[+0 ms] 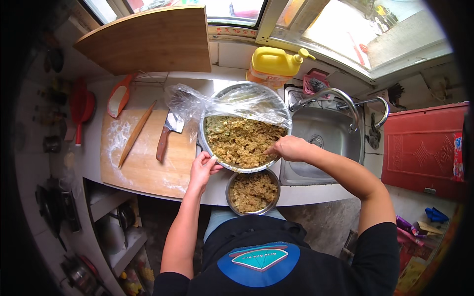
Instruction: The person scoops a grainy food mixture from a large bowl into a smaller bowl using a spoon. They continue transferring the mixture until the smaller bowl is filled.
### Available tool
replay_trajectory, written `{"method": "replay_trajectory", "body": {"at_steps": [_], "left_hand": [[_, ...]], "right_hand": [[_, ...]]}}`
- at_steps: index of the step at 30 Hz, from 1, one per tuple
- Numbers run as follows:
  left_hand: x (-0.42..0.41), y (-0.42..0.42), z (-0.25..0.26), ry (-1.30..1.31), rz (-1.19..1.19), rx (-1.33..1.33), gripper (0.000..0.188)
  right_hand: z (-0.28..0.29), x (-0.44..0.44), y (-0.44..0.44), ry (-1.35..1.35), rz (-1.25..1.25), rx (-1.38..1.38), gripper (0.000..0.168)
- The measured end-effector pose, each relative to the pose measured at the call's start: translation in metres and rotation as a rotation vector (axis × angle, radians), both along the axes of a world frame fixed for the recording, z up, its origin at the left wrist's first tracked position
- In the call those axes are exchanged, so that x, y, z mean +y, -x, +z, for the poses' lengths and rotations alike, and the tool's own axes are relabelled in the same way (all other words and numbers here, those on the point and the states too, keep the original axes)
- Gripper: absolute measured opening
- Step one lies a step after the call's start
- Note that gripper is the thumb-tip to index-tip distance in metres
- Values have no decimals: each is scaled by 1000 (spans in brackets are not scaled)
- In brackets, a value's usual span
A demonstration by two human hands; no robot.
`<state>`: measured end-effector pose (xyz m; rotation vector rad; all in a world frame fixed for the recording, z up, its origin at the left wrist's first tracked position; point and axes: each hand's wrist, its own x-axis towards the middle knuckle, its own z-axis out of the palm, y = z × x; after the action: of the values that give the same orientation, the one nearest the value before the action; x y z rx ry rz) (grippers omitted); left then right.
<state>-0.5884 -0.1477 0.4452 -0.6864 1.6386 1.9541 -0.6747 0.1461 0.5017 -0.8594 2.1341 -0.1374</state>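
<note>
A large metal bowl (204,140) holds a chopped, brownish-green filling (240,142). Clear plastic film (246,105) covers its far half and trails off to the left. My left hand (203,170) grips the bowl's near left rim, thumb on top. Over the right rim reaches my right hand (292,148), its fingers bent and an index finger touching the filling. Whether it also holds something in there is hidden. Right below the large bowl's near edge, against my body, sits a smaller metal bowl (229,199) with similar filling (253,192) in it.
Left on the counter lies a floured wooden board (177,177) bearing a tapered rolling pin (137,135) and a cleaver (163,144). An orange scoop (120,96) of flour is behind. A steel sink (329,137) with faucet (348,100) stands right; a yellow pump jug (274,64) stands at the back.
</note>
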Motion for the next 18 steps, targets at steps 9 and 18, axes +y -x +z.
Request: {"method": "replay_trajectory", "body": {"at_steps": [9,18], "left_hand": [[2,0,-1,-13,23,14,5],[1,-1,-4,-15,11,24,7]], "right_hand": [[18,13,-9,134,-139,-157,55],[23,20,-122,280,222,391,53]]}}
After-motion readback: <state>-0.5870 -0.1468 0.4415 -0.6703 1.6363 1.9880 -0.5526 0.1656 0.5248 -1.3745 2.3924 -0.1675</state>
